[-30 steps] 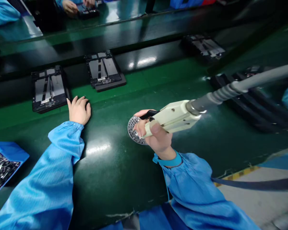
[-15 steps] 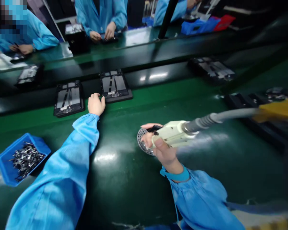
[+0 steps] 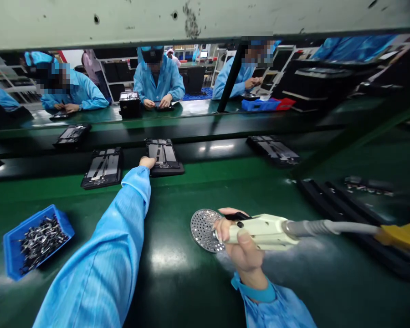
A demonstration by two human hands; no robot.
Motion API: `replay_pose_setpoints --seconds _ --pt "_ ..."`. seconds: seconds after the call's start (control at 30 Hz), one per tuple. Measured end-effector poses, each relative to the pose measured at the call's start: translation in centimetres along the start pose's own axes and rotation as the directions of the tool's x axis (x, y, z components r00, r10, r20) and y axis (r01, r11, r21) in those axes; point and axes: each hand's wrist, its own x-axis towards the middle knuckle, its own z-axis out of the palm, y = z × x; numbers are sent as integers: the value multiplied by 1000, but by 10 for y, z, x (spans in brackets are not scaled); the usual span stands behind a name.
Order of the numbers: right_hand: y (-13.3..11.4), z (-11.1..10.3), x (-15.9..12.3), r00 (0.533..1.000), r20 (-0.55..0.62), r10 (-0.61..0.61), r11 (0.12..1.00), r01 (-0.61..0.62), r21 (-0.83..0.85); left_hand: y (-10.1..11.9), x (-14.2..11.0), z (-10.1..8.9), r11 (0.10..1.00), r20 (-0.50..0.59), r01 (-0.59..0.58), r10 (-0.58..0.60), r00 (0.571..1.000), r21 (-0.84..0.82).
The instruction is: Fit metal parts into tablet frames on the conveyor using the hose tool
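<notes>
My left hand (image 3: 146, 162) is at the near-left edge of an opened tablet (image 3: 163, 152), its thumb over the rim and its other fingers mostly hidden. Battery cells show inside the tablet, which sits on a dark base. In my right hand (image 3: 244, 248) is a cream hand tool (image 3: 268, 231) with a black lever, fingers wrapped round its grip. A round perforated metal disc (image 3: 205, 230) forms its front end, over the green bench. From its rear runs a grey hose (image 3: 323, 227). Left of my left hand lies another opened tablet (image 3: 104, 166).
A blue bin (image 3: 13, 255) of small metal parts stands at the left. Further opened tablets (image 3: 71, 134) lie on the dark conveyor (image 3: 205, 149). Black trays (image 3: 323, 200) and a yellow object (image 3: 401, 234) are at the right. Co-workers (image 3: 159, 79) sit across the line.
My left hand has moved right, from beside the left tablet to the edge of the middle one. My right hand keeps hold of the tool, now more level. The view has tilted up.
</notes>
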Motion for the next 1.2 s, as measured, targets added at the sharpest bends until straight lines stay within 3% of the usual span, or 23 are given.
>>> replay_pose_setpoints --seconds 0.1,0.2,0.3,0.4,0.53,0.63,0.73,0.83,0.9,0.97,1.07,1.13,1.2 --pt "-2 0 0 1000 -28 -10 1000 10 -16 0 -19 -16 985 -19 39 -42 999 -166" --pt "-9 -2 0 998 -64 9 999 -12 -42 -20 -56 -42 958 -9 6 -9 1000 -287" --pt "-18 -3 1 995 -81 51 998 -54 -43 -64 -118 -71 927 51 -24 46 998 -374" --pt "-28 1 2 994 -54 91 995 -92 -27 -112 -196 -88 889 142 -12 87 986 -458" --pt "-44 17 -4 993 9 116 993 -116 -21 -145 -288 -88 934 160 -65 129 979 -352" --pt "-58 38 -17 974 80 212 977 -210 -35 -144 -320 -88 983 241 -98 133 961 -152" --pt "-65 62 -34 932 159 325 946 -320 -53 -139 -322 -96 983 323 -135 90 942 121" --pt "-62 80 -48 899 219 379 925 -374 -65 -134 -306 -118 922 302 -155 44 952 355" --pt "-56 89 -53 895 247 372 928 -365 -75 -131 -289 -141 880 192 -89 -2 981 466" --pt "-48 96 -56 894 261 364 931 -354 -87 -134 -270 -168 839 4 51 -64 998 542" --pt "-38 102 -59 893 259 368 930 -352 -108 -152 -241 -205 786 -245 254 -134 960 564" --pt "-34 103 -60 888 257 381 924 -360 -127 -172 -226 -219 784 -285 324 -195 939 530" --pt "-31 103 -61 881 269 389 921 -363 -143 -191 -216 -225 811 -236 340 -254 938 476"
